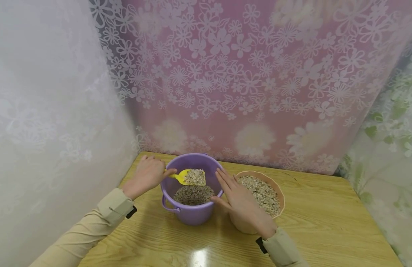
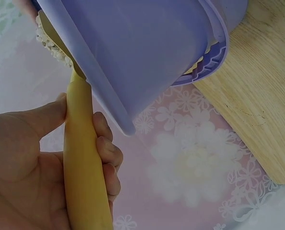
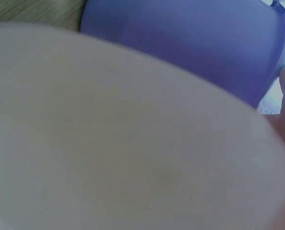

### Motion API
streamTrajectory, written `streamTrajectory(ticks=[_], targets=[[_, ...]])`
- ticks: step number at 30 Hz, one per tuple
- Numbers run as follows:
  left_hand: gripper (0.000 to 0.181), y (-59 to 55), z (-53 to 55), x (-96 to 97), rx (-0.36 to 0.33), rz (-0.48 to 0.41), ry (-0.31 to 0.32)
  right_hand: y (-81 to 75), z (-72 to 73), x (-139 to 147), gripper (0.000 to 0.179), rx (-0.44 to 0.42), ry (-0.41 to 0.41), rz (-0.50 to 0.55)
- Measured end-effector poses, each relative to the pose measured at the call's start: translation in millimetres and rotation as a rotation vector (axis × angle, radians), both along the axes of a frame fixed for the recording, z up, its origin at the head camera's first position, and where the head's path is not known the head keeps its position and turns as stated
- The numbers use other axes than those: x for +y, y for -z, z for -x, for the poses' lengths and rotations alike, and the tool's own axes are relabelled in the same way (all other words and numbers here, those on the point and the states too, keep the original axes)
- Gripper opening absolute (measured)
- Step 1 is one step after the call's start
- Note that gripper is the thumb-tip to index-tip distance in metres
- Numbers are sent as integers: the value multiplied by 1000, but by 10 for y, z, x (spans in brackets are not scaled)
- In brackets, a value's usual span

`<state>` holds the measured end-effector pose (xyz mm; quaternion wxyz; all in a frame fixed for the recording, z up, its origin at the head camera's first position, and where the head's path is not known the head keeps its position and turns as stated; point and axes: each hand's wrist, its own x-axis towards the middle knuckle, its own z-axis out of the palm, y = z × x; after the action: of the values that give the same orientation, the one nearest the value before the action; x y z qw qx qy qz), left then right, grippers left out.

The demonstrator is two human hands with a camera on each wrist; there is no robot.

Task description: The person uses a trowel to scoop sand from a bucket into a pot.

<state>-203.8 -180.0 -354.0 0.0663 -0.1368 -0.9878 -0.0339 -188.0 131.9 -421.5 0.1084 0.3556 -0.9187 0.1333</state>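
Note:
My left hand (image 1: 148, 177) grips the yellow handle (image 2: 85, 158) of a small toy shovel (image 1: 181, 177), fingers curled round it. A heap of pale gravel (image 1: 195, 176) lies on its blade, which is level over the mouth of a purple bucket (image 1: 195, 215). Inside the bucket, more gravel (image 1: 194, 195) covers the bottom. My right hand (image 1: 240, 198) rests at the bucket's right rim with straight fingers, the thumb apart from them. In the right wrist view the purple bucket wall (image 3: 190, 43) shows behind a large pale blurred surface.
A peach-coloured tub (image 1: 282, 196) full of gravel stands right of the bucket, partly behind my right forearm. Both stand on a wooden table (image 1: 326, 222). The bucket's handle (image 1: 169, 207) hangs at its left side. Flowered curtains (image 1: 242, 92) close off the back and sides.

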Motion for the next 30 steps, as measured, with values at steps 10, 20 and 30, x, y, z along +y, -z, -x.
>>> streamTrajectory(ticks=[10, 20, 30], targets=[[56, 27, 35, 49, 16, -18, 4, -19, -41, 575, 77, 259, 37, 35], [58, 74, 69, 92, 49, -71, 4, 11, -162, 1296, 77, 153, 183, 45], [59, 100, 69, 155, 84, -45, 18, 187, -233, 1508, 76, -67, 278, 23]])
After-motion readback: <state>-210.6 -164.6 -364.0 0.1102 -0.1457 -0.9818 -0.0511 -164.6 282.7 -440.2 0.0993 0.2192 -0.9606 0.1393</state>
